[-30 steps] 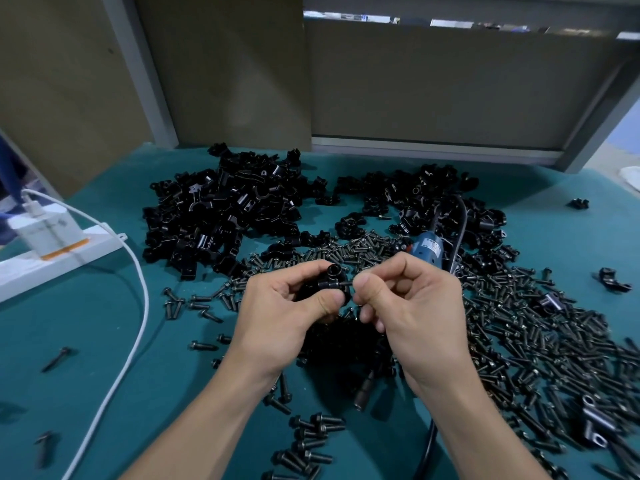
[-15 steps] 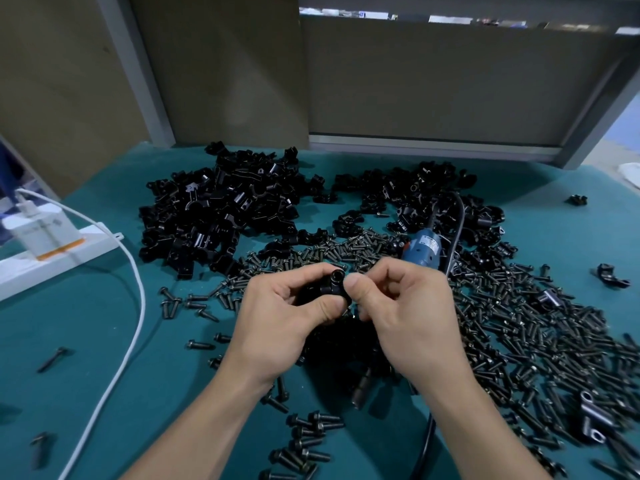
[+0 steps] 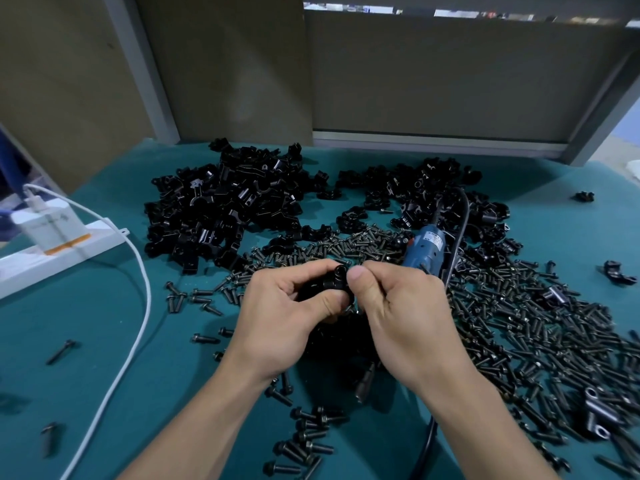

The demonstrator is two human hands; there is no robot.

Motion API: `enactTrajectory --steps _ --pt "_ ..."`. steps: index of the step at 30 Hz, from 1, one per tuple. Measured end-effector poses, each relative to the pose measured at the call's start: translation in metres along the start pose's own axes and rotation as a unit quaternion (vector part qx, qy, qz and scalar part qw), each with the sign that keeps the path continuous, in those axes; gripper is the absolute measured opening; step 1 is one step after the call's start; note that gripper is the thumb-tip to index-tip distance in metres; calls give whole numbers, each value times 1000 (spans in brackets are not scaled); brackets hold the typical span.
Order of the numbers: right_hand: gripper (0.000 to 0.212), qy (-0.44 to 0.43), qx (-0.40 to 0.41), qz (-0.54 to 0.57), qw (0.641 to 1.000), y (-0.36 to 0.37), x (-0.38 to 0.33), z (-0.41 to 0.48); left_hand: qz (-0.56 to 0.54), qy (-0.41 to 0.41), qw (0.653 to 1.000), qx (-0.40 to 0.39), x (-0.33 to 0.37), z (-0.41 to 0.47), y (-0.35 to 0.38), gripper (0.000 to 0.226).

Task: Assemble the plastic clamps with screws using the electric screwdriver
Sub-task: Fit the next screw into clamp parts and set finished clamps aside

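A teal-covered table (image 3: 86,341) fills the lower frame, backed by dull olive partition panels (image 3: 450,74) set in grey metal posts (image 3: 138,64). At centre the left hand (image 3: 287,317) grips a black plastic clamp (image 3: 334,280), its fingers curled round it from the left; the right hand (image 3: 398,317) pinches the clamp's right end, thumb tip against it, and whether a screw sits between them cannot be told. Just behind the right hand lies the blue electric screwdriver (image 3: 427,249), on loose black screws (image 3: 519,323) that spread across the right half of the table. A heap of clamps (image 3: 221,209) sits upper left of centre, a smaller heap (image 3: 415,188) to its right. At the left edge a white power strip (image 3: 52,261) carries a white charger (image 3: 45,223), whose white cable (image 3: 138,306) curves down toward the lower left.
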State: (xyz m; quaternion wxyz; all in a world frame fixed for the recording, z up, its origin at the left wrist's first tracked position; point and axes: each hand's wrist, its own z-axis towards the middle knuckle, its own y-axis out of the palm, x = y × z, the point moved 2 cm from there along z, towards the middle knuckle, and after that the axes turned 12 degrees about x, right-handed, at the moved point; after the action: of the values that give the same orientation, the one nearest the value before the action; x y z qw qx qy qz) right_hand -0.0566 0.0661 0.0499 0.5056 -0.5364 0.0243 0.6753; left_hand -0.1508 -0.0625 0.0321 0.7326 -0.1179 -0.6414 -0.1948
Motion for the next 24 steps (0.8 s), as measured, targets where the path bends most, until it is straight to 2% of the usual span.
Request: enactTrajectory --steps 3,7,10,12,15,21,24 --pt "38 13 1 -8 1000 1 2 1 14 20 1000 -15 1 -1 0 39" --pt "23 29 22 69 997 -2 4 2 18 -13 999 32 -5 1 0 37" --pt "17 55 -33 98 993 -7 5 5 36 -21 998 46 -10 3 -1 38" --pt "21 78 -55 122 988 -9 7 6 44 -20 998 47 -12 4 -2 41" --pt "21 57 -31 88 994 -7 6 5 36 -13 998 41 -12 3 -3 42" --pt "50 48 -14 18 999 4 0 0 34 18 999 23 -6 2 -4 54" --pt "48 55 14 13 998 8 2 -2 50 20 998 27 -8 5 -5 44"
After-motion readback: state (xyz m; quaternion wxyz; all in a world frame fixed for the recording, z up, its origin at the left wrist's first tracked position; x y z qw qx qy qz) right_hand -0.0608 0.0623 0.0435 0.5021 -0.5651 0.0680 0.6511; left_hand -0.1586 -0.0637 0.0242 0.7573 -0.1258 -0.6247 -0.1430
